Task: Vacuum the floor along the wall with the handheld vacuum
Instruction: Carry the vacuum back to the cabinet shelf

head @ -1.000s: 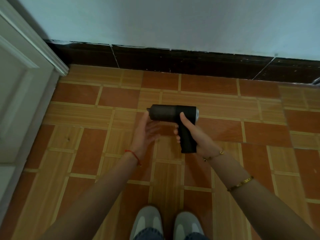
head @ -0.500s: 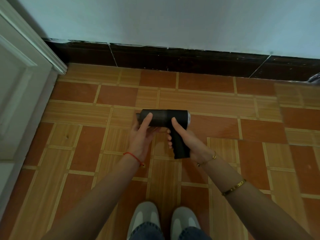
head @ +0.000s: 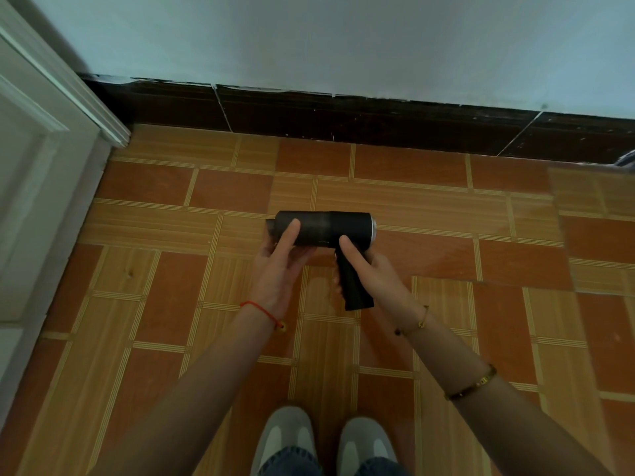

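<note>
I hold a black handheld vacuum in mid-air above the floor, its barrel lying sideways with the front end to the left and a silver ring at the right end. My right hand grips its pistol handle, thumb up against the barrel. My left hand cups the front part of the barrel from below, thumb laid over it. The orange and wood-pattern tiled floor runs up to a dark skirting board at the foot of the pale wall.
A white door and its frame stand at the left, meeting the wall at the corner. My two grey shoes are at the bottom edge. A small grey object shows at the right edge by the skirting.
My left thumb has come over the front of the barrel and the hand now clasps it. The vacuum has shifted slightly left in view; the right hand's grip is unchanged.
</note>
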`<action>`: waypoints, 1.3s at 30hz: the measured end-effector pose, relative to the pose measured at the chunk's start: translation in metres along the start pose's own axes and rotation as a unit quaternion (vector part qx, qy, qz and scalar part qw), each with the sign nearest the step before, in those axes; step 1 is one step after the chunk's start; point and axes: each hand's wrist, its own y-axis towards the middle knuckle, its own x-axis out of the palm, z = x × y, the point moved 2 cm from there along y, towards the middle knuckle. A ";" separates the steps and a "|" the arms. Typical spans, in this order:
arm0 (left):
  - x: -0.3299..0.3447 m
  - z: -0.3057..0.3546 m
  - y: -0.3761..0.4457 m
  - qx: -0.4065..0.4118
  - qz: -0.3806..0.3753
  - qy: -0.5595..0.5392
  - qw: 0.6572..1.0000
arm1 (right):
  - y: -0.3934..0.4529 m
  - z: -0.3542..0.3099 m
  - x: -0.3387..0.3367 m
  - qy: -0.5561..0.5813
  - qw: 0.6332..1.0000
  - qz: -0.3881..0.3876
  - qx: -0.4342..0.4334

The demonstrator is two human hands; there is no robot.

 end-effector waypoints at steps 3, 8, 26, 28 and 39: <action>-0.001 0.001 0.000 -0.004 -0.002 0.001 1.000 | 0.000 0.000 0.001 -0.007 1.000 0.004 -0.002; -0.005 0.003 0.004 -0.009 0.003 0.001 1.000 | 0.002 -0.002 0.004 -0.006 1.000 -0.004 0.003; 0.101 0.241 -0.177 0.023 -0.011 0.086 0.996 | -0.173 -0.257 0.034 -0.014 1.000 -0.023 0.007; 0.125 0.292 -0.220 0.036 -0.008 0.102 0.994 | -0.217 -0.312 0.039 -0.012 1.000 -0.020 0.007; 0.239 0.530 -0.458 0.076 0.019 0.142 0.987 | -0.462 -0.579 0.067 -0.022 1.000 -0.004 0.003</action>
